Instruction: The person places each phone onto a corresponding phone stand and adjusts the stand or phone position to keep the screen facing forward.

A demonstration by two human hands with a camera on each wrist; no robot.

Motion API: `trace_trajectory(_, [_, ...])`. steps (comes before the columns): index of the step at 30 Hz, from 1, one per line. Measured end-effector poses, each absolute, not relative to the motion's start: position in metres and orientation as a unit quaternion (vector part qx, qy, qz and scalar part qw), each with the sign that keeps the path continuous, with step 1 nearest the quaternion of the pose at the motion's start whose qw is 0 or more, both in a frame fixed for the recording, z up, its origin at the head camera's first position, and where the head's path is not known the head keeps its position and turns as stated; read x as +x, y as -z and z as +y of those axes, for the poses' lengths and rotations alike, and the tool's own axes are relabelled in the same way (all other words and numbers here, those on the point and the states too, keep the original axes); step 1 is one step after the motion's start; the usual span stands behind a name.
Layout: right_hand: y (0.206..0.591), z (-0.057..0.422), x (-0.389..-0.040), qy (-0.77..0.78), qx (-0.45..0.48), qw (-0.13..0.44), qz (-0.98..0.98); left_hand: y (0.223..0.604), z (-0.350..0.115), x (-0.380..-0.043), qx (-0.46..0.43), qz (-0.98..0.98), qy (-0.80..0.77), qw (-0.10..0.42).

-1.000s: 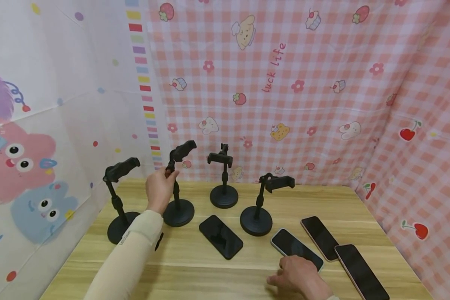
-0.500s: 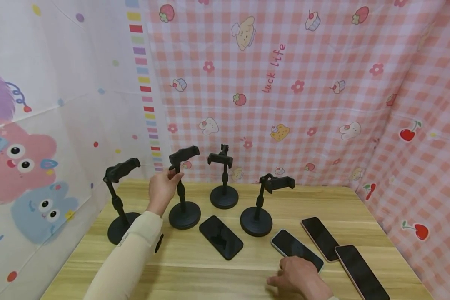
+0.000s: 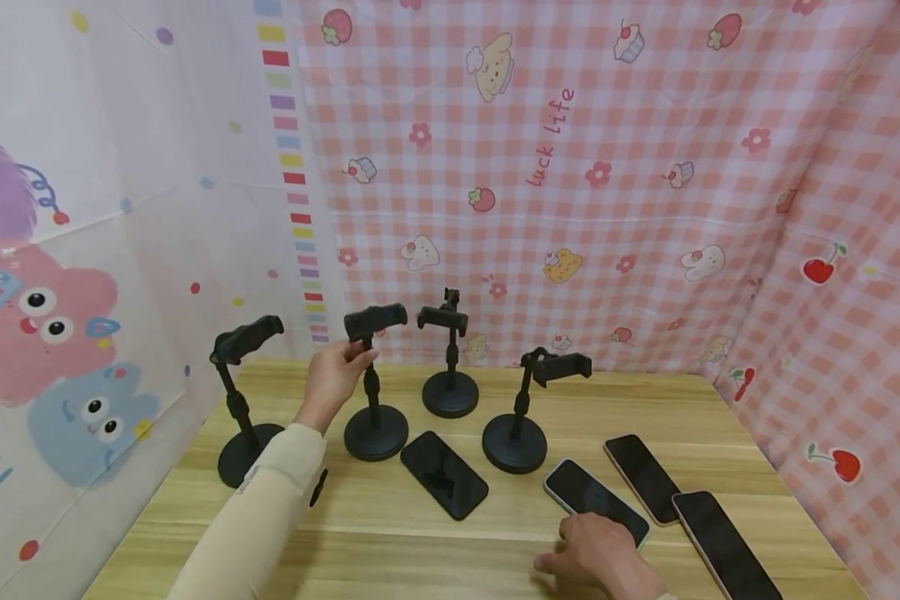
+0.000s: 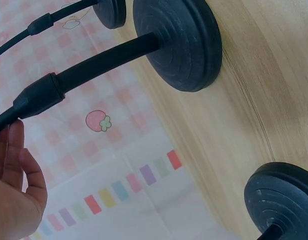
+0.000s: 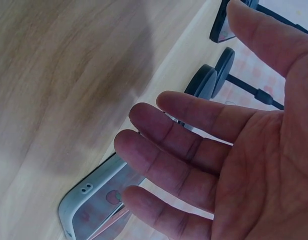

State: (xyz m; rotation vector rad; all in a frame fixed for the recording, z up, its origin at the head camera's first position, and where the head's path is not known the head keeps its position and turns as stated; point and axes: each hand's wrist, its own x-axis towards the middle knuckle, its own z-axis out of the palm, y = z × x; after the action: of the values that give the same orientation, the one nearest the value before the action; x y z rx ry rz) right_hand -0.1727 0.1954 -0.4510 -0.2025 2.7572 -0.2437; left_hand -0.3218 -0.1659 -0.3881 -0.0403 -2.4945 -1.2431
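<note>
Pinching the upper pole of a black phone stand with a round, flat base, the person's left hand has a narrow grip just below the stand's black clamp head. That stand is upright, its base on the pale wood-grain worktop, second from the left among four. A cream sleeve covers the left arm.

From where I stand, the right hand hangs loose near the front edge, fingers relaxed and a little bent, its grip wide and holding nothing. It partly hides a dark-screened phone in a pale blue-white case; whether it touches that phone I can't tell.

Left of the held stand is a matching black stand with its pole leaning; a third black stand, set farthest back, and a fourth black stand with its clamp turned sideways are to the right. A black slab phone lies just in front of the held stand. Over on the right, a slim pink-edged phone lies close against a larger pink-edged phone. Pink gingham cloth hangs behind everything.
</note>
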Motion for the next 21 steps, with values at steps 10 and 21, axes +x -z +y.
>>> trace_trajectory(10, [0.4506, 0.1935, -0.1728, 0.090, -0.064, 0.190, 0.976, 0.3873, -0.1663, -0.3217, -0.047, -0.879, 0.451, 0.146])
trace_trajectory(21, [0.4502, 0.1928, -0.1732, 0.087, -0.064, 0.193, 0.975, 0.3879, -0.1653, -0.3205, -0.054, -0.879, 0.448, 0.155])
